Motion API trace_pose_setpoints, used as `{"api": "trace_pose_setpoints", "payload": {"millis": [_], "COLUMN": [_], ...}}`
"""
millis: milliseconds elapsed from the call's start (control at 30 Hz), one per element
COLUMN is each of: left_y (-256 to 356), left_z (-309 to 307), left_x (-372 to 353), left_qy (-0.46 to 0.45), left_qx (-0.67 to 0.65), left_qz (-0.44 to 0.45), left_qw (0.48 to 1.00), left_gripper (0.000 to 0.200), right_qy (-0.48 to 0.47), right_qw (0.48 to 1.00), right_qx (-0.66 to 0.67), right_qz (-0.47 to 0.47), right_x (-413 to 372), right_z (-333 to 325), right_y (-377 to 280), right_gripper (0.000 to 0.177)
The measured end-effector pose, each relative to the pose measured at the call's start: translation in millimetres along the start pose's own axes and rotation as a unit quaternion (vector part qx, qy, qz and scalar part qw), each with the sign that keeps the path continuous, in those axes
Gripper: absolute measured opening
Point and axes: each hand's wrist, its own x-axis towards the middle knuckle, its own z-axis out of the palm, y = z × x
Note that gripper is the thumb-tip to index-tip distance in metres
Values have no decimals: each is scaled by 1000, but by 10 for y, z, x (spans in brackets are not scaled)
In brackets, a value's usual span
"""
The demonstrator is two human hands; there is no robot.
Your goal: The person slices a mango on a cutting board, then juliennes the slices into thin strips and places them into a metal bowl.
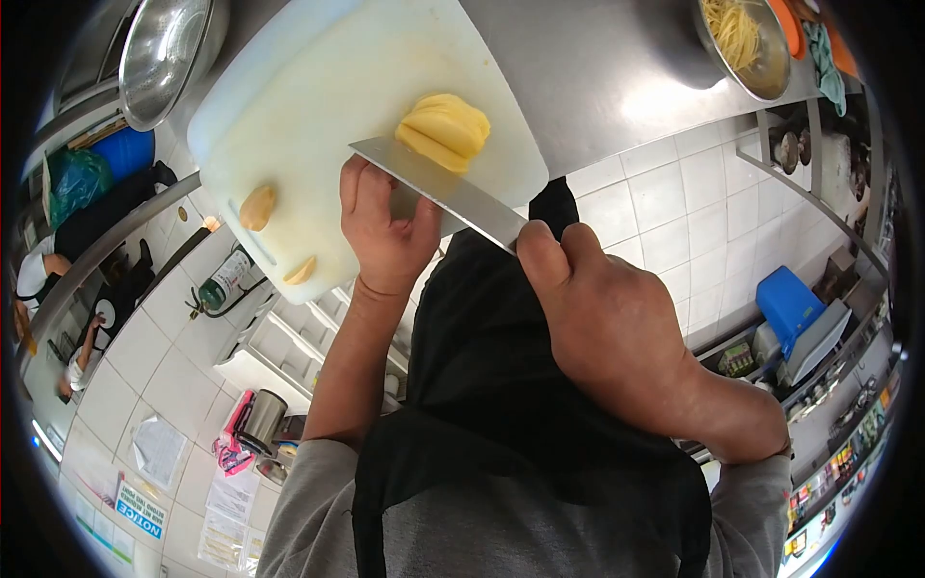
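My right hand point(607, 318) is wrapped round the handle of a large knife point(443, 190), its blade pointing up and to the left. Beside the blade, my left hand point(385, 226) is at the near edge of the white cutting board point(318, 116), its fingers bent and their tips partly hidden by the blade. Sliced yellow potato point(445, 127) lies on the board just beyond the blade, the slices leaning together. A brownish potato piece point(258, 208) and a smaller piece point(301, 271) rest at the board's left side.
An empty metal bowl point(166, 63) stands at the upper left. Another bowl point(768, 72) at the upper right holds thin yellow strips point(732, 34), with a green cloth point(825, 67) beside it on the steel table point(597, 87). Another person point(82, 361) is at the far left.
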Motion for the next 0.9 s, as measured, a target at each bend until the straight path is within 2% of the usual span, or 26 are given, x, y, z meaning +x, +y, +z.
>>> {"api": "trace_pose_setpoints", "payload": {"millis": [167, 267, 467, 567, 667, 767, 900], "left_y": [30, 15, 6, 31, 3, -17, 15], "left_z": [-12, -10, -23, -17, -16, -18, 4], "left_x": [25, 32, 29, 24, 0, -5, 26], "left_qy": [-4, -1, -9, -5, -9, -16, -3], "left_qx": [8, -4, 18, 7, -18, -8, -27], "left_qz": [8, 21, 26, -14, -27, -10, -36], "left_qw": [1000, 1000, 999, 1000, 999, 1000, 999], "left_gripper": [42, 44, 48, 49, 49, 48, 46], "right_qy": [-16, 32, 31, 43, 25, 38, 55], "right_qw": [1000, 996, 998, 997, 999, 998, 997], "right_qx": [-6, -68, -32, -17, -12, -15, -13], "right_qz": [8, -39, -45, -56, -40, -46, -54], "right_x": [-18, 25, 119, 239, 183, 205, 326], "right_z": [-67, 0, 64, 122, 72, 117, 161], "right_y": [-46, -2, 39, 46, 53, 58, 45], "right_gripper": [25, 28, 25, 25, 25, 24, 23]}}
